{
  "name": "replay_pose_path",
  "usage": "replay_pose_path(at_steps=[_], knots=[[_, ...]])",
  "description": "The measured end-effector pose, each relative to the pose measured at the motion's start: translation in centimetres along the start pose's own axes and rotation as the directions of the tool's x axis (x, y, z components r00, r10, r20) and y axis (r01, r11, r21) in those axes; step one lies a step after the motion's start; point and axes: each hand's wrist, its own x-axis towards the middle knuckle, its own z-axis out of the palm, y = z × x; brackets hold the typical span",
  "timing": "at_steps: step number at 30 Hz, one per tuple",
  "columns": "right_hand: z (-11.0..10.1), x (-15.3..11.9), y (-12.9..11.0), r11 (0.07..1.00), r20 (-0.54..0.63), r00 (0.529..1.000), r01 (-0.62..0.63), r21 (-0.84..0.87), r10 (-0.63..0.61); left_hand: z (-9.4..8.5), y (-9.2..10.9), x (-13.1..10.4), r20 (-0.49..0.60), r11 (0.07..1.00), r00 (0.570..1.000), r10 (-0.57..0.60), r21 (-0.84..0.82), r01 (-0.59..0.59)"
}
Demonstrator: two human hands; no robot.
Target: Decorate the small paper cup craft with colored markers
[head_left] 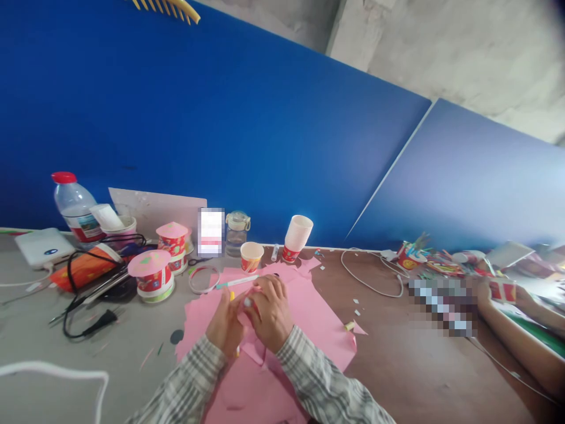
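Observation:
My left hand and my right hand meet above a layer of pink paper sheets. Both are closed around a small pink paper piece. A small white round thing shows at my right fingertips; its kind is too small to make out. Beside my left fingers a bit of something yellow sticks up, its rest hidden. Just beyond the hands lie a white and teal pen and a paper cup.
At left stand two red cups with pink paper roofs, a bottle, cables and an orange packet. A phone, a glass jar and stacked cups line the blue partition. Another person's hands hold a red cup at right.

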Motion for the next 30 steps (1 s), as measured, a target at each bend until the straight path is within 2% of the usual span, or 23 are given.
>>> replay_pose_path(at_steps=[10, 15, 21, 25, 30], knots=[[0.3, -0.1, 0.4, 0.995, -0.035, 0.995, -0.092, -0.049, 0.09, -0.3, -1.4, 0.3, -0.064, 0.991, 0.99, 0.123, 0.069, -0.118], [0.4, -0.2, 1.3, 0.992, -0.048, 0.991, -0.124, -0.032, 0.122, 0.1, -1.3, 0.0, -0.113, 0.99, 0.991, 0.069, 0.128, -0.054], [1.0, -0.1, 3.4, 0.986, -0.076, 0.983, -0.164, 0.006, 0.164, 0.4, -1.0, 0.0, -0.048, 0.995, 0.999, 0.018, 0.099, -0.013], [0.5, 0.2, 3.3, 0.992, -0.075, 0.99, -0.119, 0.036, 0.122, 0.1, -0.3, 0.1, -0.042, 0.999, 0.998, -0.042, 0.031, 0.043], [-0.4, 0.5, 1.2, 0.999, -0.009, 1.0, 0.019, 0.046, -0.019, 0.4, 0.2, -0.1, -0.002, 0.999, 0.999, -0.05, -0.009, 0.05]])
